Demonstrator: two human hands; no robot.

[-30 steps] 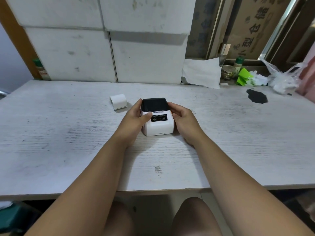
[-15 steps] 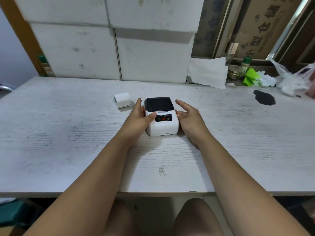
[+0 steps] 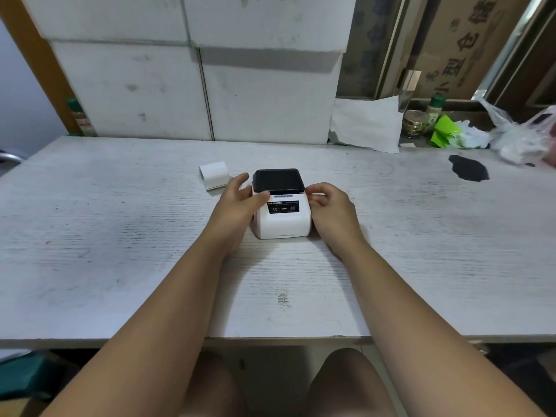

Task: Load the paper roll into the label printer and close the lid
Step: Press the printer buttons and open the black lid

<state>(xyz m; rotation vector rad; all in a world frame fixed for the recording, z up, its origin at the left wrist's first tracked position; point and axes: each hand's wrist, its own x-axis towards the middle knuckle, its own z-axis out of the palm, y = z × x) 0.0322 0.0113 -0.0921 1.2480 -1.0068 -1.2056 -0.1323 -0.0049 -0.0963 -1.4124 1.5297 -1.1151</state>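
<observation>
A small white label printer (image 3: 282,224) with a black lid (image 3: 277,180) stands on the white wooden table (image 3: 120,236). The lid lies down, its front edge perhaps slightly lifted. My left hand (image 3: 237,203) rests against the printer's left side, thumb on the lid's front left corner. My right hand (image 3: 331,209) is at the right side, fingers curled at the lid's front right corner. A white paper roll (image 3: 214,175) lies on the table just left of and behind the printer, untouched.
White foam boxes (image 3: 192,91) stand along the table's back edge. A sheet of paper (image 3: 367,124), a jar, a bottle, green scraps and plastic bags (image 3: 517,133) lie at the back right. A black patch (image 3: 467,171) marks the table there.
Both hands have shifted from flat against the printer's sides up to the lid's front corners. The right fingers have curled in. The printer and roll stay in place.
</observation>
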